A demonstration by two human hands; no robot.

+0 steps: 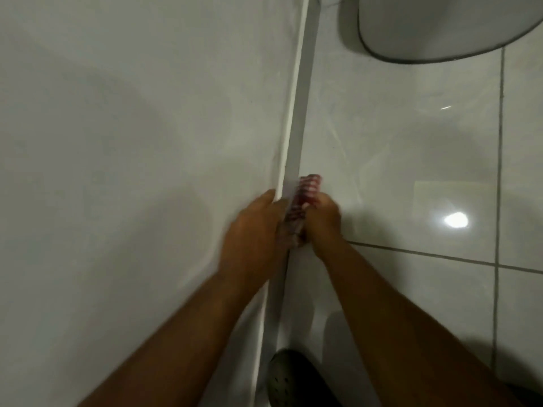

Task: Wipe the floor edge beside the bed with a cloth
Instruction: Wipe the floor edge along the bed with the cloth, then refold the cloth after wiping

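A white bed sheet (132,142) fills the left half of the view, and its edge (296,113) runs from the top down to the bottom. My left hand (252,230) grips the sheet's edge and holds it back. My right hand (321,215) is closed on a red and white striped cloth (307,192). The cloth is pressed against the floor where the white tiles (396,157) meet the bed. Part of the cloth is hidden between my two hands. Both hands are blurred by motion.
A white round object with a dark rim (440,24) stands on the floor at the top right. A dark shoe (296,377) shows at the bottom, next to the bed's edge. Grout lines (498,171) cross the glossy tiles on the right.
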